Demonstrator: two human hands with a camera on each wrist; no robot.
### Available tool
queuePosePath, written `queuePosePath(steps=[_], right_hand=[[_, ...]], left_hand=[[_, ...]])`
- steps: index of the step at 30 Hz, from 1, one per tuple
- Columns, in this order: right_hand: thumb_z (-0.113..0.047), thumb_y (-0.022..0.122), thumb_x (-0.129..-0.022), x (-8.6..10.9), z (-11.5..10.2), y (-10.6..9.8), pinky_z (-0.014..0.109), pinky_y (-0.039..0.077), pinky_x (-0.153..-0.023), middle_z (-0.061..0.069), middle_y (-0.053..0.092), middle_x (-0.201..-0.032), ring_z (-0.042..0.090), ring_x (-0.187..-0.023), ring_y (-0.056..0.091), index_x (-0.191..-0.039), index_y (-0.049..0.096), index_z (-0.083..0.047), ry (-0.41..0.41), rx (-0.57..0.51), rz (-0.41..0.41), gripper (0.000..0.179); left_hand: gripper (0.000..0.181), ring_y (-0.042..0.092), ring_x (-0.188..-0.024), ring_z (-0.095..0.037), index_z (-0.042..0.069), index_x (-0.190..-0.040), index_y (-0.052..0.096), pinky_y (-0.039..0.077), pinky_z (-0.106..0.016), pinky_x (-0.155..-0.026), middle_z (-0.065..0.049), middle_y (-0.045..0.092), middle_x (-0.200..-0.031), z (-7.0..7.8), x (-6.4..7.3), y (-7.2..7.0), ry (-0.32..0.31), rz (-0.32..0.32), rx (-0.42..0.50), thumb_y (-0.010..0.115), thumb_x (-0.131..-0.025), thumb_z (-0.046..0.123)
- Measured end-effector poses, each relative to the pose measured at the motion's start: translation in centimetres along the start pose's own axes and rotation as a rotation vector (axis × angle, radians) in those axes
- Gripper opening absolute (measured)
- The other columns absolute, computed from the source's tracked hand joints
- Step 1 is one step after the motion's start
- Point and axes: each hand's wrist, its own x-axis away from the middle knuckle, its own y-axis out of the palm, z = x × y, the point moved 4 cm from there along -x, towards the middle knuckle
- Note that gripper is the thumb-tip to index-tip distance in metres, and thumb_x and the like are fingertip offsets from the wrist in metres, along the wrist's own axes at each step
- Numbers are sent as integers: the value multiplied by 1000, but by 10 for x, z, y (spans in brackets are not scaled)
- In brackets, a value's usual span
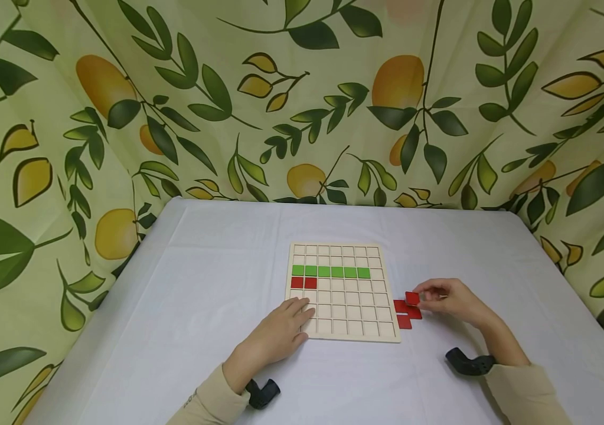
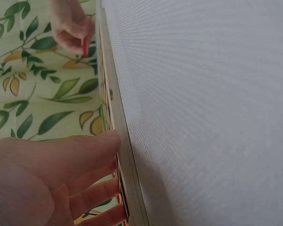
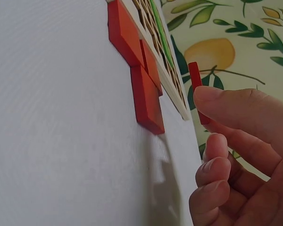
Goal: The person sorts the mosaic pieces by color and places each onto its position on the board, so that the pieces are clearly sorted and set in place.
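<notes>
A wooden grid board [image 1: 353, 295] lies on the table, with a row of several green square tiles [image 1: 337, 272] in it. Below the row's left end, two red tiles [image 1: 304, 283] sit in their cells. My left hand [image 1: 276, 330] rests on the board's lower left edge with extended fingers, and its thumb [image 2: 104, 143] touches the rim in the left wrist view. Between thumb and finger, my right hand [image 1: 453, 302] pinches a red square tile [image 3: 195, 75] above the table. Under it, loose red tiles [image 3: 148, 103] lie beside the board's right edge.
A white cloth [image 1: 201, 283] covers the table. Behind it hangs a leaf-and-fruit patterned curtain [image 1: 302, 118]. Black devices are worn at the left wrist [image 1: 263, 394] and the right wrist [image 1: 469, 362].
</notes>
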Motion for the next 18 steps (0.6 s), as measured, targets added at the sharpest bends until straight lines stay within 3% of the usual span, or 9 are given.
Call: queuePosePath(steps=[18], right_hand=[[-10, 75, -80, -10, -17, 10, 16, 45, -55, 3, 54, -77, 3, -69, 48, -106, 67, 5, 2, -15, 4, 31]], left_hand=[[47, 44, -138, -31, 8, -139, 51, 41, -43, -115, -12, 47, -149, 1, 0, -1, -1, 0, -12, 58, -95, 22]])
